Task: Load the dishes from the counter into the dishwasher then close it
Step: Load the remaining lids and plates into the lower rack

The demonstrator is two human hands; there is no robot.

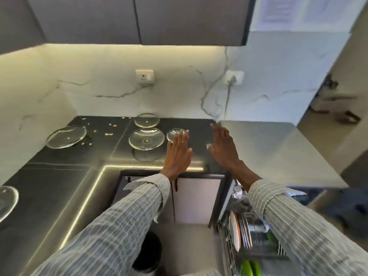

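Observation:
Several clear glass lids lie on the dark counter (pixel 65 176). A small glass lid (pixel 173 134) sits just past the fingertips of my left hand (pixel 177 154), which is stretched flat and holds nothing. A medium glass lid (pixel 146 138) lies to its left, and another lid (pixel 147 120) leans at the back wall. A large lid (pixel 66 136) rests at the far left. My right hand (pixel 224 147) is also flat and empty, above the counter's right end. The pulled-out dishwasher rack (pixel 253 242) at the lower right holds upright plates.
Another glass lid (pixel 7 202) lies at the left edge. Crumbs are scattered on the back of the counter. A grey surface (pixel 278 152) extends to the right. A black bin (pixel 148 253) stands on the floor below. Wall sockets sit on the marble backsplash.

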